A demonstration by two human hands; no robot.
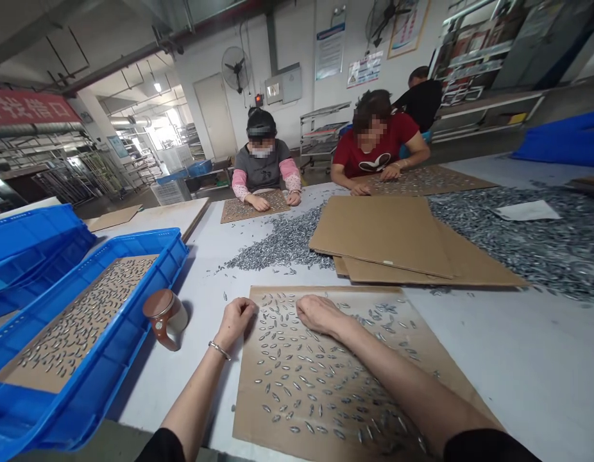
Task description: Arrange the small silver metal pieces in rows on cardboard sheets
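A brown cardboard sheet (251, 385) lies on the white table in front of me, with many small silvery, spindle-shaped metal pieces (297, 380) spread over it in loose rows. My left hand (237, 321) rests by the sheet's upper left corner, its fingers curled together; whatever they pinch, if anything, is hidden. Over the upper middle of the sheet is my right hand (319, 313), fingers bent down and pressed together among the pieces. Its fingertips are out of sight beneath the hand. A denser cluster of pieces (383, 311) lies to its right.
Left of me are a lidded mug (167, 317) and a blue crate (174, 247) holding another filled sheet. Stacked cardboard (374, 224) sits beyond my sheet, beside a large heap of metal pieces (272, 247). Two people (265, 160) work across the table; another person (422, 102) is behind.
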